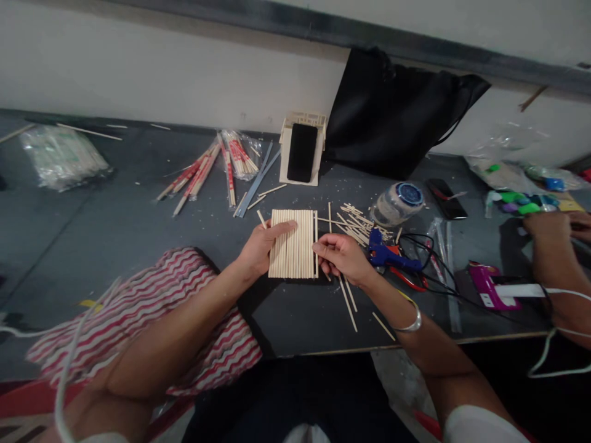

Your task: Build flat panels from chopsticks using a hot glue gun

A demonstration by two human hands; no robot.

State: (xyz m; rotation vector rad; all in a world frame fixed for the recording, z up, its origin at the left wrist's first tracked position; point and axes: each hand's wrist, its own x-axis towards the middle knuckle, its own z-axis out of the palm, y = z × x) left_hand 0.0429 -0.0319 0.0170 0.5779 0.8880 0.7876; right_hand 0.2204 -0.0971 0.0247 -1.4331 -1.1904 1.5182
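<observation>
A flat panel of pale wooden sticks [290, 249], laid side by side, is held above the table by my left hand [261, 249]. My left thumb lies across its face, and the fingers are mostly hidden behind it. Along the panel's right edge stands a single wooden stick [316, 224], pinched between the thumb and fingers of my right hand [340, 255]. Whether this stick touches the panel I cannot tell. Just right of my right hand lie a pile of short sticks [355, 224] and a blue glue gun [392, 253].
A phone [302, 152] leans on a small wooden stand. Wrapped chopsticks [201, 172] lie back left, beyond a striped cloth [217, 344]. A jar [396, 204], red-handled pliers [409, 280], cables and a purple box [492, 286] are on the right, near another person's arm [554, 264].
</observation>
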